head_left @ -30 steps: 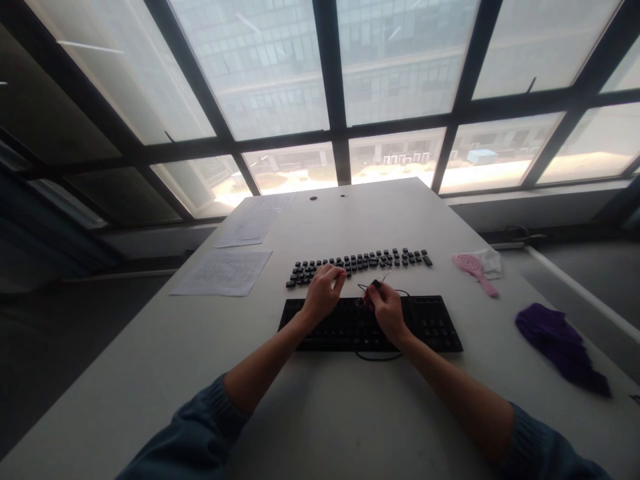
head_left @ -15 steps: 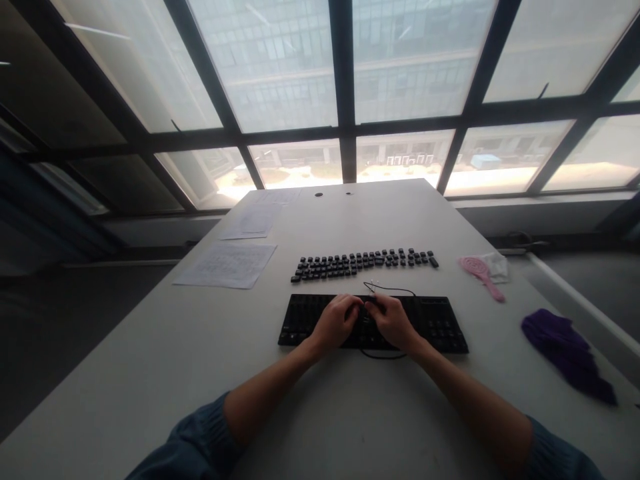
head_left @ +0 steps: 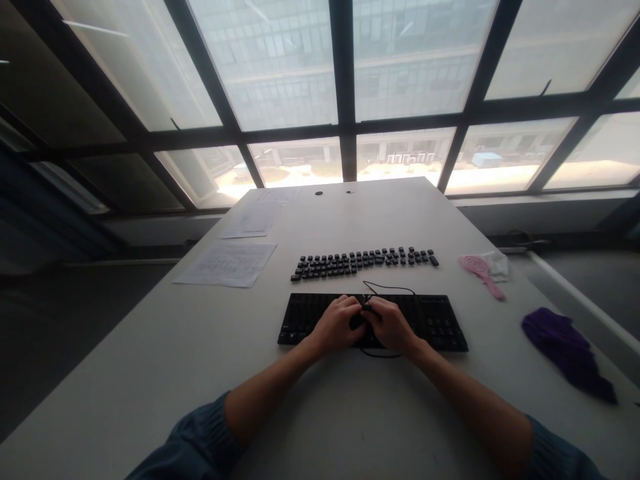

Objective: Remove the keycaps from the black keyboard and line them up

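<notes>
**Both hands pressed together over the keyboard's middle**

I see the flat black plastic keyboard [head_left: 373,322] lying on the white table [head_left: 350,413], my left hand [head_left: 336,325] and right hand [head_left: 391,325] meeting over its centre, fingers curled around something small and dark; I cannot tell what either grips. I judge a keycap is being seated, which calls for a straight downward press. A second ago, my left hand was at the row of loose black keycaps [head_left: 363,261] beyond. A thin black cable [head_left: 390,289] loops beside them.
</notes>
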Demonstrator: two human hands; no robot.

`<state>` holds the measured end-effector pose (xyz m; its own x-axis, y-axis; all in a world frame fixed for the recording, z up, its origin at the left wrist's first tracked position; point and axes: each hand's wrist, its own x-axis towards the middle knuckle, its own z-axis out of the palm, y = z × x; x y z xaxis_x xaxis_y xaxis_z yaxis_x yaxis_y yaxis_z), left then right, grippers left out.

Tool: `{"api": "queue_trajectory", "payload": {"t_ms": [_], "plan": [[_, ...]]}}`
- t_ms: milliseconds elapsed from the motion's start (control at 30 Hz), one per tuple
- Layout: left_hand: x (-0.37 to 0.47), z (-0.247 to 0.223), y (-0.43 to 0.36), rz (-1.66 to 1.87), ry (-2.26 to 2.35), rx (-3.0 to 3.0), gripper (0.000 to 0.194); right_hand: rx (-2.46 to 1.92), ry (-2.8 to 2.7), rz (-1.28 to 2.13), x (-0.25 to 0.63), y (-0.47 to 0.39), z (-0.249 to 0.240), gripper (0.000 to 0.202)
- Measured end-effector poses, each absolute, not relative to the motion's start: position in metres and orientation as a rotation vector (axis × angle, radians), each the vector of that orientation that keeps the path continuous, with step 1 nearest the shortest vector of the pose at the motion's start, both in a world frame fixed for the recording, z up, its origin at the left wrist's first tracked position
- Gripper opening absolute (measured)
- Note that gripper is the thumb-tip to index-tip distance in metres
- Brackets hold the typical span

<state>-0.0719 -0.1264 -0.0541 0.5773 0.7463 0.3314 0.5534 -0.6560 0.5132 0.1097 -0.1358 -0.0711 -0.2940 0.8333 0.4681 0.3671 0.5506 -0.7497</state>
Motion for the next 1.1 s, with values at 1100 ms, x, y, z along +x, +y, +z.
{"api": "queue_trajectory", "payload": {"t_ms": [1100], "plan": [[-0.0672, -0.0608, -0.1315, 0.947, 1.083, 2.527, 0.012, -1.044, -1.683, 0.648, 0.1083, -0.1328, -0.0641, 0.022]]}}
